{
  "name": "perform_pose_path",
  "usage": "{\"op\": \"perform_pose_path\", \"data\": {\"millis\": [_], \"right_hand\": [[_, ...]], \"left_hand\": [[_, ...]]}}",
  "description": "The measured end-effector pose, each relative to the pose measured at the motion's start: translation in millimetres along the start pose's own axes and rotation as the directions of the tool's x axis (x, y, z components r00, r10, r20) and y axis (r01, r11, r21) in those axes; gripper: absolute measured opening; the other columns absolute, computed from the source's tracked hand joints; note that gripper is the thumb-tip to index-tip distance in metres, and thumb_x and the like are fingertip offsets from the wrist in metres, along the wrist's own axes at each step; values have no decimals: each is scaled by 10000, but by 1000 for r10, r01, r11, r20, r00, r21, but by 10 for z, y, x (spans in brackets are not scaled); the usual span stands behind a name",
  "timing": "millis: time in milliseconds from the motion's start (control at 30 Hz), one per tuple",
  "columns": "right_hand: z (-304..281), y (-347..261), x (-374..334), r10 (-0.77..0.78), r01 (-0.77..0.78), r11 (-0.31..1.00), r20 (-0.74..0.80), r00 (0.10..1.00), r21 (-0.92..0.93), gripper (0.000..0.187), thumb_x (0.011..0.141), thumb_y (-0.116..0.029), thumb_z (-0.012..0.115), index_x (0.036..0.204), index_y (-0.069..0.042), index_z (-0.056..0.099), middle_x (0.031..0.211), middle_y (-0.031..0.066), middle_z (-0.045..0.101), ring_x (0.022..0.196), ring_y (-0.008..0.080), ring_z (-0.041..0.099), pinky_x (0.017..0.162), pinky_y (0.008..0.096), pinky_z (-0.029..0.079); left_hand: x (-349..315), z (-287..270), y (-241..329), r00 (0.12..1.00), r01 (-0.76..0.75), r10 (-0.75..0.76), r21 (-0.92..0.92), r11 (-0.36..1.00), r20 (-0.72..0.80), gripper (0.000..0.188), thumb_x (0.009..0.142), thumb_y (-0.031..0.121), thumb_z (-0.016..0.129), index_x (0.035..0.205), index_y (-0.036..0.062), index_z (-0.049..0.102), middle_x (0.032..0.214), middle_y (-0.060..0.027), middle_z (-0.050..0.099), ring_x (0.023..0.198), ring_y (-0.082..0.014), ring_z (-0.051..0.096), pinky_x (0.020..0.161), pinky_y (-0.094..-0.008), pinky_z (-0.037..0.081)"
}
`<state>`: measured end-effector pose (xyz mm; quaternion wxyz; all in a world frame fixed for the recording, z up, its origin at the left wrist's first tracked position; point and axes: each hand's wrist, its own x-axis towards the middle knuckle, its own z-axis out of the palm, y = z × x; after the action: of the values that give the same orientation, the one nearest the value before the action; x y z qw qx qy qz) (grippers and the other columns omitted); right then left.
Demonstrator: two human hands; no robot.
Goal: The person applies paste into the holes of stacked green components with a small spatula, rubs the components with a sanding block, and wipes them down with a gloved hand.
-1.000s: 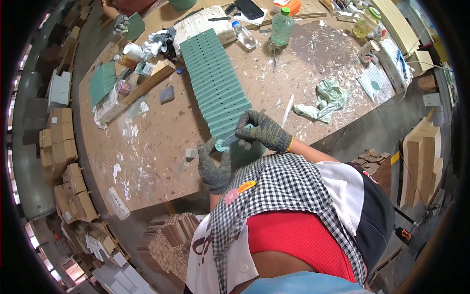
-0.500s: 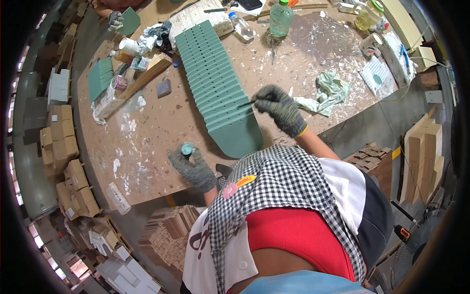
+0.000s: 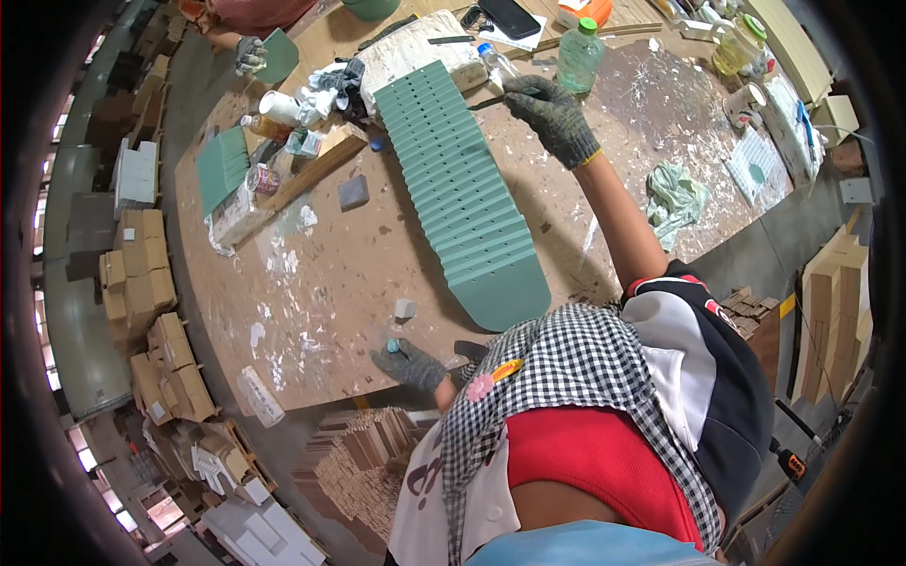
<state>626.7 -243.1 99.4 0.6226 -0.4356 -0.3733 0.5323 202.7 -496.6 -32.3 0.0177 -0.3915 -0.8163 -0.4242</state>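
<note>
A long green slatted panel [image 3: 462, 203] with rows of small dark holes lies lengthwise on the worktable, its rounded end towards me. My right hand [image 3: 555, 121], in a dark grey knit glove, reaches beside the panel's far part. Its fingers close round a thin dark strip-like tool [image 3: 488, 102], whose tip points at the panel's right edge. Near the table's front edge, my gloved left hand [image 3: 415, 366] is curled with a small teal lump [image 3: 393, 346] at its fingertips. A small grey block [image 3: 405, 308] sits just beyond that hand.
Left of the panel lie a dark square block [image 3: 353, 192] and a wooden rail [image 3: 316, 170] with cups and jars. A green-capped bottle [image 3: 579, 58] stands past my right hand; a crumpled cloth [image 3: 676, 200] lies right. Across the table, another person's gloved hand [image 3: 250, 57] holds a green piece.
My right hand has moved away from me along the panel to its far part, tool still held. My left hand has drawn back towards the front edge, and the grey block now shows.
</note>
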Motion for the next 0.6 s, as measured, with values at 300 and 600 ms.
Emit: {"op": "perform_pose_path", "data": {"millis": [300,600], "right_hand": [[156,310,602,-25,21,1000,-225,974,-22,282,975,-145,664,1182,35,598,960,127,703,766,160,689,618,262,566],[116,225,610,-54,5,965,-178,983,-263,278,986,-198,657,1131,29,585,866,107,703,712,135,665,633,267,555]], "left_hand": [[-103,-11,-215,992,129,-128,-132,983,14,657,960,294,664,1440,-66,397,1459,-273,441,1317,-395,473,1094,-474,411],[-138,-122,246,994,94,-99,93,991,52,660,958,297,660,1445,-64,397,1462,-272,441,1325,-403,465,1112,-478,400]]}}
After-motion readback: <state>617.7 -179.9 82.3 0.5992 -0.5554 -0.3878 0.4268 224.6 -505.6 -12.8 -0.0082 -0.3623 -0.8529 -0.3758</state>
